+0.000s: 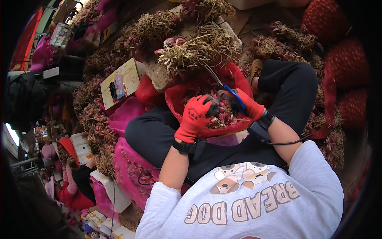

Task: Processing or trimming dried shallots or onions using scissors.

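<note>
My left hand (197,114), in a red glove with dark fingers, is closed at a small cluster of purple-red bulbs (226,114), which look like shallots or garlic. The fingertips hide part of the cluster. In my right hand (244,104), gloved alike, is a pair of scissors (215,75) with blue handles. Its blades point away from me, up and to the left. Both hands are over a red mesh bag (175,97), spread between my legs with loose bulbs inside. Just beyond the blade tips lies a bundle of bulbs (195,51) with dry straw-coloured stalks.
More stalked bulbs (99,127) are heaped at the left and far side. A yellowish box (119,83) with small items on top stands left of the bag. Full red mesh sacks (348,61) line the right. Pink mesh bags (133,171) lie beside my left leg. Another person (75,185) sits at the far left.
</note>
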`<state>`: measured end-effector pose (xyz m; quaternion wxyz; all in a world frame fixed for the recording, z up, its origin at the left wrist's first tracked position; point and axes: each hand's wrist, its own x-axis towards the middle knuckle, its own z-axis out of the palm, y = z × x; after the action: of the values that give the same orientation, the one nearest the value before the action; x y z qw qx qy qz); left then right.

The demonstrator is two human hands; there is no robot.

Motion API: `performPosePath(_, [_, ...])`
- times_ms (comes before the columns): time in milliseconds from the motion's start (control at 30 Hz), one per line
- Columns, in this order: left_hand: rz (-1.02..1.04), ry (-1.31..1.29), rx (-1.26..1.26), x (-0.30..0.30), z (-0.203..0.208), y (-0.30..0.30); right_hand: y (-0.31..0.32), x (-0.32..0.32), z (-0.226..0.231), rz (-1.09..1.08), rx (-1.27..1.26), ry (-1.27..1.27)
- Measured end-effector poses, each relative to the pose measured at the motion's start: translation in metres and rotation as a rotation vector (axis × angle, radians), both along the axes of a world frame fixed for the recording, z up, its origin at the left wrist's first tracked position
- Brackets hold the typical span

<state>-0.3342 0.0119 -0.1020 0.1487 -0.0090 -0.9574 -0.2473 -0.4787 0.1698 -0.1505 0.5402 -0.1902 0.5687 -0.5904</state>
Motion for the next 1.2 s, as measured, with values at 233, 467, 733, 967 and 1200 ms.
performPosePath(233, [0.251,-0.086,0.246,-0.008,0.000,0.009,-0.002,-0.001,0.004,0.111,-0.064,-0.046])
performPosePath(467, [0.275,-0.229,0.959,-0.001,-0.014,-0.010,-0.007,0.002,0.019,0.023,-0.005,0.001])
performPosePath(733, [0.253,-0.280,1.158,0.005,-0.007,0.001,-0.008,0.003,0.033,0.042,-0.032,-0.186])
performPosePath(967, [0.311,-0.448,1.413,0.007,-0.006,-0.006,-0.009,0.003,0.042,0.206,-0.235,0.415])
performPosePath(1200, [0.074,-0.224,0.924,0.015,-0.013,-0.012,-0.007,0.003,0.063,0.142,-0.339,0.424])
